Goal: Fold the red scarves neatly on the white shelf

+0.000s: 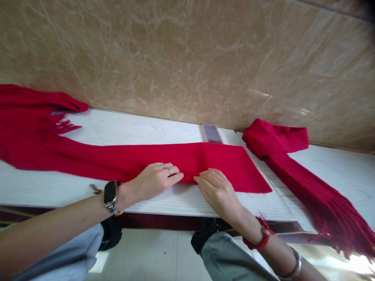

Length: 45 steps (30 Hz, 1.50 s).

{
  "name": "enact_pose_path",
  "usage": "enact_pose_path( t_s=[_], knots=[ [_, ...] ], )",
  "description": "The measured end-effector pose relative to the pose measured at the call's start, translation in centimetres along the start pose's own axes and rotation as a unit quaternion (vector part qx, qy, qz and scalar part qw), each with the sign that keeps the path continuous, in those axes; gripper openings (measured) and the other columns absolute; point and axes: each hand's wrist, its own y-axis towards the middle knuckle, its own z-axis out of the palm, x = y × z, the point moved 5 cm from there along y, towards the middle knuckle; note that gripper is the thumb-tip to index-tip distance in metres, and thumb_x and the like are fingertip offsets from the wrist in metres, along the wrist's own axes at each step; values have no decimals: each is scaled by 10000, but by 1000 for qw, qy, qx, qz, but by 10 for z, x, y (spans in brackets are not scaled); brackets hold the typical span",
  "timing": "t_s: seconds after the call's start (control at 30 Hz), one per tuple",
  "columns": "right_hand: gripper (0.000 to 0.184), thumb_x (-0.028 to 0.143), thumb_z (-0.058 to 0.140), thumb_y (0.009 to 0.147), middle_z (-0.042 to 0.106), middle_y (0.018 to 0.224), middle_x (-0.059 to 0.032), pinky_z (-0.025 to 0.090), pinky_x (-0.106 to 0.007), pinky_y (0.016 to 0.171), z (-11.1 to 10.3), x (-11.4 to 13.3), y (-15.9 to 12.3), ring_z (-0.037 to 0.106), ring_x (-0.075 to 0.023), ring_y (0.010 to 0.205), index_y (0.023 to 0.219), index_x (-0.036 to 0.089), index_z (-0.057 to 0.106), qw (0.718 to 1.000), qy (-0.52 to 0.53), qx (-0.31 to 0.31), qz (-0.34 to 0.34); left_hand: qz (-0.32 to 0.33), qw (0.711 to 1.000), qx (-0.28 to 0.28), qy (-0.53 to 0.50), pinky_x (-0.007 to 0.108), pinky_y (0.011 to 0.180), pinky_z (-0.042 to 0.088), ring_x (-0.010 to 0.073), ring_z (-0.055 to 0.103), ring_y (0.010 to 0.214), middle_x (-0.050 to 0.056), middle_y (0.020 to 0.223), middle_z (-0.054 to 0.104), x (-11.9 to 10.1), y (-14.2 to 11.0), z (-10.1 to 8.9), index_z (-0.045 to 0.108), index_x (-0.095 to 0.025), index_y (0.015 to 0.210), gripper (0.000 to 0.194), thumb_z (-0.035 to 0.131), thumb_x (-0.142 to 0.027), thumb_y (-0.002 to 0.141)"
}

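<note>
A long red scarf (pixel 111 158) lies stretched flat along a white wood-grain bench, its right end smooth and cut at a slant. My left hand (pixel 159 178), with a ring and a watch on the wrist, pinches the near edge of the cloth around its middle. Just to the right, my right hand (pixel 215 187) grips the same edge, fingertips bent down on the fabric. A small gap of cloth shows between the two hands. The fingertips' undersides are hidden.
A second red scarf (pixel 281 152), looped and fringed, lies at the right and hangs over the front edge. More bunched red cloth (pixel 26 128) is at the left. A blurred rectangular item (pixel 212 134) rests by the marble wall (pixel 175 58). The bench (pixel 131 121) is narrow.
</note>
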Motion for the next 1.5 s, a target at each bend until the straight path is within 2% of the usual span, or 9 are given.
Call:
enact_pose_path(
  t_s=[0.17,0.4,0.57,0.7,0.9,1.17,1.4,1.5],
  knots=[
    [229,87,429,867,625,722,-65,450,-329,779,-1,0,3,540,-160,703,823,131,649,1000,-3,-7,-19,-10,1000,19,-3,248,599,444,143,548,692,16,750,596,-1,-1,0,599,-155,855,154,459,-91,860],
    [264,67,413,862,568,661,-58,441,-302,696,3,0,-1,500,-165,678,725,136,627,1000,7,-5,-22,-6,1000,22,-8,255,569,416,150,505,675,17,726,552,-3,1,-1,580,-148,791,128,485,-78,841],
    [215,95,427,861,595,730,-66,438,-315,709,4,0,-1,512,-176,718,808,138,631,1000,-2,15,-4,21,999,33,-29,257,556,392,142,479,639,10,717,535,-7,2,-2,566,-156,760,126,493,-91,840],
    [170,109,473,848,632,857,-83,434,-347,799,4,3,1,532,-188,813,924,121,624,999,-3,20,-25,16,999,34,-21,258,569,386,141,476,644,8,706,523,-8,1,-2,563,-160,750,145,479,-95,848],
    [175,96,458,862,651,851,-82,427,-362,845,0,9,0,552,-181,838,899,115,628,997,-10,16,-73,9,999,27,-17,261,613,401,143,485,680,16,745,533,-8,0,-2,564,-156,767,141,474,-80,845],
    [181,112,456,866,658,898,-95,450,-355,837,2,8,-2,562,-180,885,845,126,635,998,-3,6,-62,23,1000,10,-13,261,590,379,135,475,657,10,750,540,-10,1,-6,576,-161,788,143,472,-90,855],
    [195,100,451,862,664,870,-98,474,-341,806,3,8,-1,577,-186,886,814,116,639,997,-2,4,-71,26,1000,-3,-16,263,594,386,142,466,639,19,697,525,-11,1,-6,569,-146,719,176,472,-80,850],
    [208,98,440,865,667,921,-101,474,-356,823,5,10,-1,580,-201,929,810,122,639,997,-16,10,-72,19,1000,0,-19,257,607,393,138,473,647,19,697,530,-11,0,-5,571,-149,718,173,477,-82,846]
  ],
)
